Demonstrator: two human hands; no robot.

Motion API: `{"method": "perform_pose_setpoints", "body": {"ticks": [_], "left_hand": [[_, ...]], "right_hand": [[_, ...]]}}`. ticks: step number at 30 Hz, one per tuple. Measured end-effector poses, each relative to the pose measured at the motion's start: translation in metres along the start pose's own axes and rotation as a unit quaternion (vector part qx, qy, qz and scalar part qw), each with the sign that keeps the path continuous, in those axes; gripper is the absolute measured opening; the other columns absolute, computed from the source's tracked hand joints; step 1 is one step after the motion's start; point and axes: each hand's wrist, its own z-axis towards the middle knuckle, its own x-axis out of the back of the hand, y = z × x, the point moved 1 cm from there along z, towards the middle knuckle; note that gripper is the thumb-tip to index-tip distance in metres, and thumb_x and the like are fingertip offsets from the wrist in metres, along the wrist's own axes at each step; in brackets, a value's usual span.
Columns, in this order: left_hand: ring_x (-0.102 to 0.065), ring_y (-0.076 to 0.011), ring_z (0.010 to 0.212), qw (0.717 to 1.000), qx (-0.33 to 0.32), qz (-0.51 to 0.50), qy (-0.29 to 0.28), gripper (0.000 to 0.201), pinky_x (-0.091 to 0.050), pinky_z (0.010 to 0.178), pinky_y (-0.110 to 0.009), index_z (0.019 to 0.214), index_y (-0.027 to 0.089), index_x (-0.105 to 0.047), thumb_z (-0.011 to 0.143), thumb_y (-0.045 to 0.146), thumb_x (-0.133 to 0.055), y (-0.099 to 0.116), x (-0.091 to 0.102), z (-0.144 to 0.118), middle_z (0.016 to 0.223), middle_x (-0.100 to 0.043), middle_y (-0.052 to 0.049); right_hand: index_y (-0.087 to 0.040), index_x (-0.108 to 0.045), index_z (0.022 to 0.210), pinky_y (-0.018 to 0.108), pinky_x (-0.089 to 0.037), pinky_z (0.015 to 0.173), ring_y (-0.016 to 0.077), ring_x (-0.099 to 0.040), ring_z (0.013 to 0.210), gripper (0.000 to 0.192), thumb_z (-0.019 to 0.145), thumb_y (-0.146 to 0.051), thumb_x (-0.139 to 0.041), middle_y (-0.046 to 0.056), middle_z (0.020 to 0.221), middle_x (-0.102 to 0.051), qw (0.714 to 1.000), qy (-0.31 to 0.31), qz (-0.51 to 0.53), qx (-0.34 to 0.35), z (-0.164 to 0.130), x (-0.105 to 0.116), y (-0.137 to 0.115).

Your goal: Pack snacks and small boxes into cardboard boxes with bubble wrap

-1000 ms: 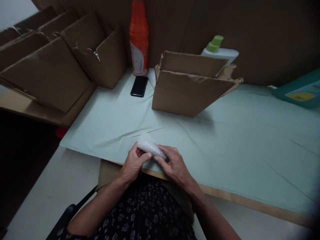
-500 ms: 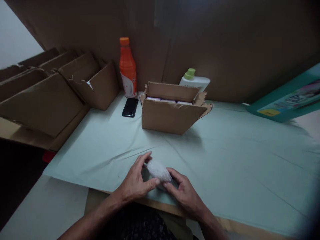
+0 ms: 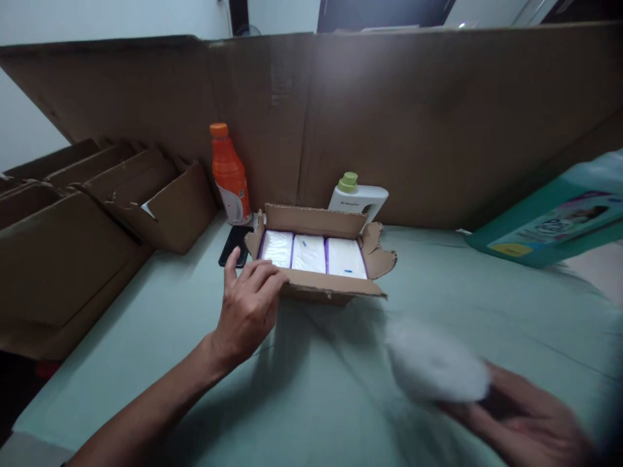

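Observation:
My left hand (image 3: 249,306) reaches forward, fingers apart, its tips at the front left corner of an open cardboard box (image 3: 331,290). Three white packs (image 3: 311,253) lie side by side inside that box. My right hand (image 3: 528,425) is low at the right, blurred by motion, and holds a white bubble-wrapped bundle (image 3: 433,370) above the pale green table cover (image 3: 146,344).
An orange bottle (image 3: 230,175) and a black phone (image 3: 234,244) stand left of the box, a white bottle with a green cap (image 3: 357,198) behind it. Brown cardboard trays (image 3: 73,227) line the left side. A tall cardboard wall (image 3: 389,123) closes the back. A teal box (image 3: 549,224) lies at right.
The view has tilted up and nearer the box. My left hand let go of the bundle and reached to the box; my right hand carried the bundle off to the right.

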Motion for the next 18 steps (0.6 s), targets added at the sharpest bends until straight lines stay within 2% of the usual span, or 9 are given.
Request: {"method": "perform_pose_setpoints", "body": {"ticks": [3,5,7,10,12,15,18], "left_hand": [[-0.067,-0.0216,0.105,1.000,-0.007,-0.014,-0.005,0.023,-0.026,0.120,-0.059,0.105,0.019,-0.065,0.095,0.003,-0.052,0.001,0.000,-0.016,0.105,-0.073,-0.005],[-0.066,-0.0220,0.109,1.000,-0.010,-0.025,-0.008,0.023,-0.027,0.119,-0.058,0.106,0.020,-0.064,0.095,0.003,-0.053,-0.001,-0.001,-0.019,0.105,-0.073,-0.005],[-0.065,-0.0218,0.109,0.999,-0.009,-0.038,-0.008,0.022,-0.027,0.119,-0.058,0.107,0.020,-0.064,0.096,0.004,-0.053,-0.003,-0.001,-0.020,0.105,-0.072,-0.005],[-0.065,-0.0214,0.108,0.998,-0.002,-0.054,-0.014,0.021,-0.026,0.119,-0.057,0.107,0.019,-0.065,0.096,0.005,-0.053,-0.004,-0.002,-0.018,0.104,-0.071,-0.005],[-0.065,-0.0215,0.108,0.998,0.004,-0.062,-0.025,0.019,-0.026,0.119,-0.058,0.106,0.019,-0.065,0.096,0.007,-0.054,-0.004,-0.001,-0.018,0.104,-0.071,-0.005],[-0.064,-0.0227,0.108,0.997,0.007,-0.073,-0.038,0.017,-0.024,0.119,-0.059,0.108,0.019,-0.065,0.095,0.011,-0.057,-0.004,0.004,-0.015,0.105,-0.071,-0.005],[-0.062,-0.0249,0.112,0.997,0.015,-0.077,0.002,0.022,-0.033,0.113,-0.056,0.112,0.018,-0.064,0.093,0.011,-0.060,-0.001,0.016,-0.014,0.112,-0.070,-0.009]], "right_hand": [[-0.033,-0.078,0.109,0.035,-0.063,0.064,0.0250,-0.073,0.081,0.037,0.077,-0.052,-0.082,0.004,0.096,-0.077,0.987,0.137,-0.034,-0.079,0.021,0.020,0.009],[-0.031,-0.077,0.110,0.036,-0.062,0.067,0.0241,-0.072,0.083,0.040,0.077,-0.054,-0.082,0.004,0.099,-0.077,0.981,0.161,-0.041,-0.097,0.047,0.021,0.001],[-0.029,-0.077,0.108,0.036,-0.061,0.073,0.0223,-0.071,0.084,0.041,0.077,-0.056,-0.081,0.004,0.098,-0.076,0.989,0.127,-0.045,-0.068,0.077,0.014,-0.012],[-0.027,-0.075,0.108,0.034,-0.058,0.077,0.0202,-0.069,0.084,0.036,0.083,-0.053,-0.076,0.004,0.097,-0.075,0.998,0.023,-0.048,-0.017,0.117,-0.007,-0.028],[-0.025,-0.074,0.109,0.033,-0.057,0.076,0.0204,-0.069,0.085,0.035,0.086,-0.052,-0.073,0.004,0.098,-0.075,0.998,-0.032,-0.045,-0.001,0.133,-0.020,-0.031],[-0.024,-0.072,0.110,0.030,-0.055,0.068,0.0205,-0.068,0.082,0.035,0.088,-0.050,-0.070,0.003,0.096,-0.075,0.996,-0.051,-0.068,0.017,0.140,-0.035,-0.034],[-0.023,-0.070,0.110,0.029,-0.052,0.063,0.0197,-0.067,0.076,0.030,0.090,-0.045,-0.068,0.003,0.092,-0.074,0.991,-0.038,-0.114,0.062,0.130,-0.042,-0.049]]}}
